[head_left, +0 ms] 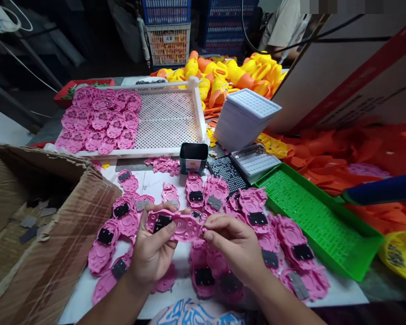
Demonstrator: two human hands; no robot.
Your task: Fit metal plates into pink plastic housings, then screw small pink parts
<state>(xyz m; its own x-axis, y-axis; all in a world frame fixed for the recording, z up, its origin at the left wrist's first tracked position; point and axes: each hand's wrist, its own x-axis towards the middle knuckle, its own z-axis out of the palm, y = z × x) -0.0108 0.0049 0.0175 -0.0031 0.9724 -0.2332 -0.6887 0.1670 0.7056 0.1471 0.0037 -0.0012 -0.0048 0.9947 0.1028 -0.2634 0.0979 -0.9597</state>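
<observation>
My left hand point(155, 253) is closed around a pink plastic shell point(184, 228), its thumb lying across the inner face. A black rectangular piece point(161, 223) sits at the shell's left end. At the other end, my right hand point(235, 241) pinches with thumb and forefinger; a small pink bit shows at the tips, too small to tell whether it is a separate part. Both hands hover over a white sheet covered with similar pink shells point(255, 205), many bearing black or grey rectangles. Behind the hands lies a heap of small pink parts point(162, 165).
A dark green tub point(194, 158) stands behind the hands. Farther back, a white perforated tray point(203, 122) holds rows of pink shells. To the right lies a green basket point(318, 221); to the left, an open cardboard box point(88, 194). Yellow and orange parts point(237, 74) pile up behind.
</observation>
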